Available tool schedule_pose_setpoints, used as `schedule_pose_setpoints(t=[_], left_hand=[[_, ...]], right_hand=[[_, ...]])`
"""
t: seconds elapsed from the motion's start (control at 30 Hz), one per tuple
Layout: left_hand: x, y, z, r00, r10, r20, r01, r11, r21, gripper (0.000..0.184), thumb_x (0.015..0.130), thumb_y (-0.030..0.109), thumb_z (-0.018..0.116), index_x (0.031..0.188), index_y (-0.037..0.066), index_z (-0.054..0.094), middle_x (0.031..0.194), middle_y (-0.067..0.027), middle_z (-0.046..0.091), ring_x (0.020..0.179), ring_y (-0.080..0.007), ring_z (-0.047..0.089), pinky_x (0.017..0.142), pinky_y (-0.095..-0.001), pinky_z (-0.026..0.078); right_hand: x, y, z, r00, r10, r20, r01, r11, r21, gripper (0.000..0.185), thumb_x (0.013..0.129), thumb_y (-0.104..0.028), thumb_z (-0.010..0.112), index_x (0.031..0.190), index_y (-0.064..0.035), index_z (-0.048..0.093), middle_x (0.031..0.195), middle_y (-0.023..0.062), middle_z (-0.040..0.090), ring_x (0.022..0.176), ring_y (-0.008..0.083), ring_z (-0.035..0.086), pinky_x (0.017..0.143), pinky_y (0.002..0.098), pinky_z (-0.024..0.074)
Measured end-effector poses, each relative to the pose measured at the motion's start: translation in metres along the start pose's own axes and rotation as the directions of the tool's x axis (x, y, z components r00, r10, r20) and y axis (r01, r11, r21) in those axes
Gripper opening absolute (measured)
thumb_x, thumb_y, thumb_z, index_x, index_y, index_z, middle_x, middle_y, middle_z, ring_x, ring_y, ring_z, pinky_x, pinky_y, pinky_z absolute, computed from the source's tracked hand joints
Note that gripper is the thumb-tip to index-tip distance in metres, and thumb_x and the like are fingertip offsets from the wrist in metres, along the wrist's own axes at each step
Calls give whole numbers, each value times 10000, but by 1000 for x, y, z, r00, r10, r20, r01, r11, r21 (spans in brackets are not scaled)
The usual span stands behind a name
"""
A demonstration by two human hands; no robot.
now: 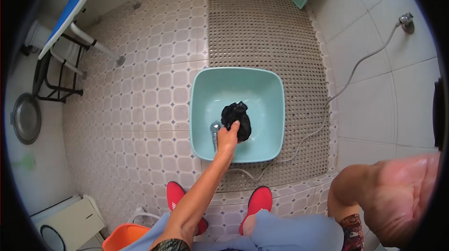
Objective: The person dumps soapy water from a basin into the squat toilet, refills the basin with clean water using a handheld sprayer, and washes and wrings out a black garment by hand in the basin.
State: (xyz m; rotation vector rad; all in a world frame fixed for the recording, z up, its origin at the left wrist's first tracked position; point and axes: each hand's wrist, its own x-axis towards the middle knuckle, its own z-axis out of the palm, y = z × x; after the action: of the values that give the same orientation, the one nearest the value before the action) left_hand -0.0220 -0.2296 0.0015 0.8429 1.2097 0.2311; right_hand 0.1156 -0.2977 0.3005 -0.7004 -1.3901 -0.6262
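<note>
My left hand reaches down into a light teal plastic basin on the floor. Its fingers are closed on a bunched, wet-looking black cloth, thumb on top. Left of that hand, a chrome shower head lies inside the basin, its handle along the left side. A little water seems to lie on the basin's bottom. Close to the camera at the right edge, my right hand is raised, showing a shiny palm. Its fingers run out of the picture, so their pose is hidden.
A grey hose runs from a wall fitting to the basin's near side. A perforated mat covers part of the tiled floor. A blue-seated chair stands upper left. An orange bucket is by my red shoes.
</note>
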Motion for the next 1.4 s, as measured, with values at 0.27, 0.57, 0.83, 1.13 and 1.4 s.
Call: schedule_pose_setpoints(t=[0.27, 0.57, 0.83, 1.13, 1.4], left_hand=[[13, -5, 2, 999, 41, 11, -41, 999, 1, 462, 828, 329, 627, 1010, -95, 584, 912, -146, 629, 772, -212, 640, 579, -327, 542], [15, -14, 6, 999, 32, 9, -32, 999, 12, 465, 836, 336, 612, 1028, -87, 597, 909, -157, 637, 756, -211, 641, 543, -332, 528], [9, 5, 2, 999, -7, 35, 4, 996, 89, 431, 853, 327, 596, 1023, -68, 566, 939, -126, 626, 847, -217, 619, 645, -378, 540], [4, 16, -2, 987, -62, 148, 76, 993, -87, 396, 895, 321, 532, 1129, 2, 520, 1071, -115, 581, 944, -234, 588, 767, -403, 493], [5, 20, -4, 980, 29, 197, -19, 998, -55, 400, 901, 311, 506, 1181, 26, 515, 1110, -95, 555, 1036, -203, 521, 802, -381, 458]], right_hand=[[-1, 7, -1, 974, -105, -201, 150, 963, 224, 339, 892, -291, 462, 1067, -10, 538, 1055, 207, 574, 1022, 324, 538, 960, 532, 357], [-19, -2, -6, 958, 60, -279, 24, 958, 286, 337, 891, -280, 458, 1054, 5, 538, 1049, 218, 572, 1014, 326, 541, 960, 522, 367], [-23, -69, 26, 879, 327, -346, -348, 937, 1, 336, 891, -270, 454, 1042, 18, 537, 1044, 228, 570, 1006, 328, 543, 960, 513, 376], [-255, 11, -42, -3, 959, 283, -667, 209, -715, 476, 827, -314, 628, 1161, 20, 565, 1037, 163, 643, 865, 233, 609, 783, 311, 478], [-308, -1, -36, -420, 881, 220, -898, -367, -243, 390, 779, -238, 682, 1073, 0, 584, 894, 87, 639, 747, 130, 572, 673, 251, 457]])
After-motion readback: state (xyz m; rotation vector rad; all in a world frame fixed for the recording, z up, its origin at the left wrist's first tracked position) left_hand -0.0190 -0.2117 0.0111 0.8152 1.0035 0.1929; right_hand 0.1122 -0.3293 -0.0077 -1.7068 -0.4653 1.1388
